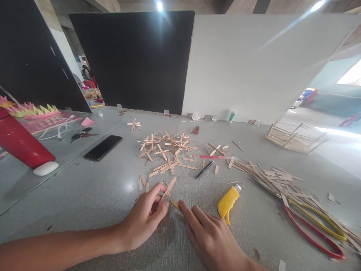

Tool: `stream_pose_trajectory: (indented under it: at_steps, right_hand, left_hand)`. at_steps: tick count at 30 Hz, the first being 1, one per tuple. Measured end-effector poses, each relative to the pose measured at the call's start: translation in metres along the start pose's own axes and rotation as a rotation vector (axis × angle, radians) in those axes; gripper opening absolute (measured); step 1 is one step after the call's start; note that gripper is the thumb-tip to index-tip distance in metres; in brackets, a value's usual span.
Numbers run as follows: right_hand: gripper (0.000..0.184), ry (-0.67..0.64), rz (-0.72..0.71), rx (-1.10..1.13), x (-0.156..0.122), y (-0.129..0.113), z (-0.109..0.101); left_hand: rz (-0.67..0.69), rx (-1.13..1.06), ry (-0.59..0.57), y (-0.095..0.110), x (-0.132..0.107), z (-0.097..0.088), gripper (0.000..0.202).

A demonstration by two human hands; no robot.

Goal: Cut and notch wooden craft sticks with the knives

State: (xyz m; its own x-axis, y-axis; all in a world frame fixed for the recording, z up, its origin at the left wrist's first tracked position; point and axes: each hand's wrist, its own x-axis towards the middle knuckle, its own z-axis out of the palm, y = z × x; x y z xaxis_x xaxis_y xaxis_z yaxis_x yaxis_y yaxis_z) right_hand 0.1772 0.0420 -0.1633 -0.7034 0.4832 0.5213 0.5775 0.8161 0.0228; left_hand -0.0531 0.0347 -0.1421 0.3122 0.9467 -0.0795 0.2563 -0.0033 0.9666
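My left hand (141, 216) pinches a wooden craft stick (170, 184) between thumb and fingers. The stick is tilted up, and a small notch shows near its lower part. Close beside it, my right hand (207, 229) rests low over the table with its fingers closed on a thin yellow strip (175, 205). The strip's tip points toward the left hand; the rest is hidden under the fingers. Just ahead of my hands lie short stick pieces (140, 184) and a pile of crossed sticks (169, 145). A yellow-handled tool with a metal tip (228, 201) lies right of my right hand.
A black pen (204, 169) lies mid-table. Scissors with red and yellow handles (313, 241) and loose sticks (282, 177) spread at right, before a stick frame (296, 137). At left are a phone (103, 147), keys (81, 134) and a red bottle (24, 141). Panels (135, 60) stand behind.
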Motion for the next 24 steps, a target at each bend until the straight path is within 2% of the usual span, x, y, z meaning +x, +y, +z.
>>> stream_pose_trajectory:
  at_steps: [10,24]
  right_hand:
    - [0.041,-0.016,0.006,-0.001,-0.0016,-0.0002,0.0038]
    - [0.040,-0.031,-0.029,-0.008,0.0002,-0.0003,0.0004]
  left_hand:
    - [0.010,-0.043,-0.007,0.0001,0.0020,0.0024,0.024]
    - [0.017,0.015,0.034,-0.0034,0.0029,0.0027,0.017]
